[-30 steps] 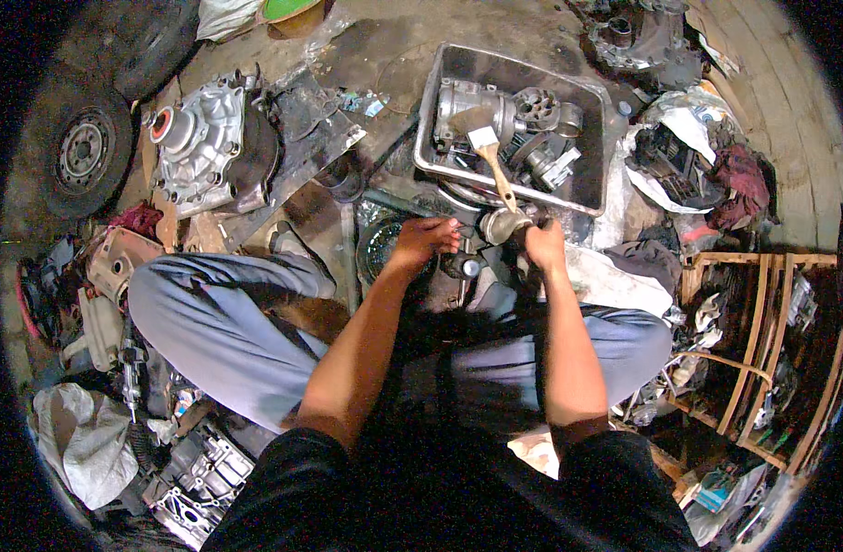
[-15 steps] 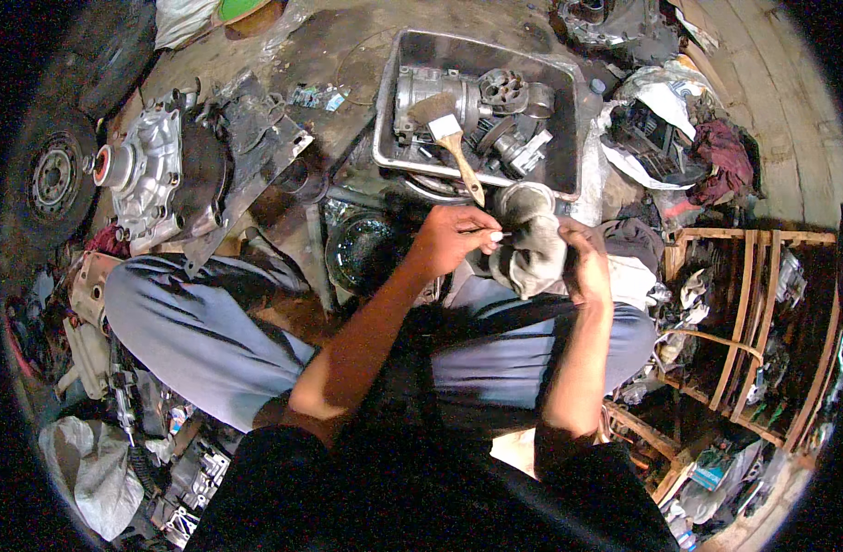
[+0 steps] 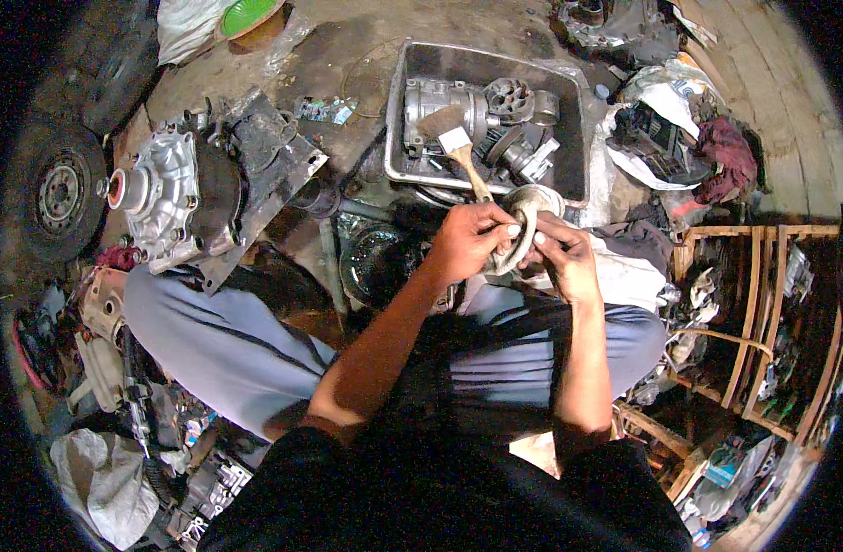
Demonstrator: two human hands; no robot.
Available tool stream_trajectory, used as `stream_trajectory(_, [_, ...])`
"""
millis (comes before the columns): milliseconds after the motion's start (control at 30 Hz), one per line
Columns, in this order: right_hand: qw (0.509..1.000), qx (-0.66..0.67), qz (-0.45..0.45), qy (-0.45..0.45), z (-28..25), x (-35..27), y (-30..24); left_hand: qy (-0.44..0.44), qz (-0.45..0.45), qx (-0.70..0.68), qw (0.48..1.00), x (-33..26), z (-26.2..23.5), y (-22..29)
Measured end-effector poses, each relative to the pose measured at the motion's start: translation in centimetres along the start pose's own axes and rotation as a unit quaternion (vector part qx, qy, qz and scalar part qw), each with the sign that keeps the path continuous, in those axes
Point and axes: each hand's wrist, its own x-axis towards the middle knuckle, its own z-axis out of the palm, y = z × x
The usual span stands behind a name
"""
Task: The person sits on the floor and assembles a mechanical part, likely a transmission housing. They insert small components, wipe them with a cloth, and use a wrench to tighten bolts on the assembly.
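Grey rag (image 3: pixel 537 195) is up in front of the person, over the lap and just near the close side of a big dark tub (image 3: pixel 394 124). The left hand (image 3: pixel 469 241) has its thumb and fingers pinched together on the rag's edge. The right hand (image 3: pixel 569 262) pinches it too, with its thumb close to the left fingertips. The rag is bunched up, so I can't quite tell if something small is tucked inside. A paint brush (image 3: pixel 466 158) leans over the tub's near rim, bristles toward the metal parts (image 3: pixel 440 103) inside. By the left hand is a round black pan (image 3: pixel 368 265). A white cloth (image 3: pixel 631 269) lies past the right hand. Farther left sit a silver metal case (image 3: pixel 168 184) and a wheel (image 3: pixel 61 191).
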Motion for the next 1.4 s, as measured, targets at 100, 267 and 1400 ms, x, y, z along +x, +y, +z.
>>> stream_trajectory(100, [0.994,-0.107,0.001,0.026,1.8,-0.3,-0.5,0.021,-0.017,-0.044,0.999,-0.4,0.0,-1.5])
stream_trajectory(267, [0.913,-0.373,-0.123,0.106,3.8,-0.8,-0.9,0.063,-0.004,-0.045,0.997,-0.6,0.8,-1.9])
stream_trajectory(1400, [0.956,-0.116,0.012,0.269,1.0,0.2,2.6,0.132,-0.008,-0.042,0.99,-0.7,5.0,-1.5])
